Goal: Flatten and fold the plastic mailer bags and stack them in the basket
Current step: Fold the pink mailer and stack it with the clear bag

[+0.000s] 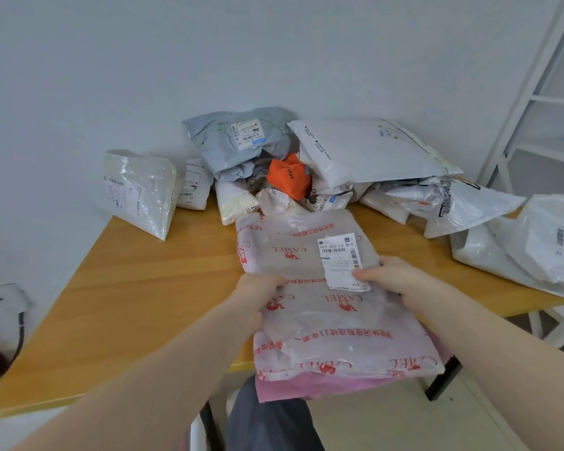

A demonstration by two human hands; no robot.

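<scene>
Nearest me, my left hand [256,296] and right hand [391,276] each pinched a side edge of the translucent white red-printed plastic mailer bag [323,307] overhanging the wooden table [137,288]; it looked light, limp, slippery, best held by its edges, with unsorted mailers [306,164] heaped beyond.

There is one view only, from a camera on the person's head, so no second view shares anything with it. It looks forward and down across the table [137,288], whose near edge runs through the lower left of the frame. Both forearms come in from the bottom corners, and the hands sit close, just below mid-frame. The wall [144,76] fills the upper half, fairly near behind the table. The wide lens bends the shelf [534,92] at the upper right.
</scene>
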